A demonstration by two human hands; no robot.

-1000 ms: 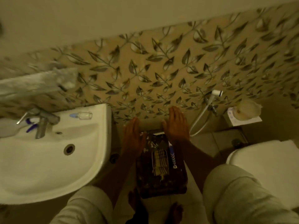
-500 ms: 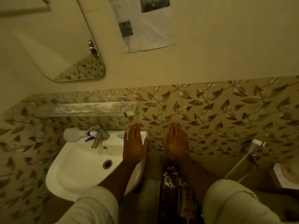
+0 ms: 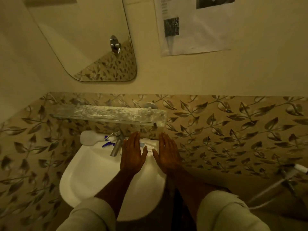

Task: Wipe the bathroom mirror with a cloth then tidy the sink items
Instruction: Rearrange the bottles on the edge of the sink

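Both hands now hover over the white ceramic sink [image 3: 93, 174]: left hand [image 3: 133, 157] and right hand [image 3: 168, 158] flat, spread, empty. Rounded wall mirror [image 3: 93, 39] hangs above it. No cloth visible; wiping risks stalling.

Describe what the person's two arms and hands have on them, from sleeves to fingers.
Both arms wear loose, pale cream sleeves pushed up, leaving the forearms bare. The left hand and right hand are bare: no gloves, and no rings, watch or bracelet that the dim picture shows.

Paper notice [image 3: 195, 25] on wall, hose [image 3: 270, 189] rt.
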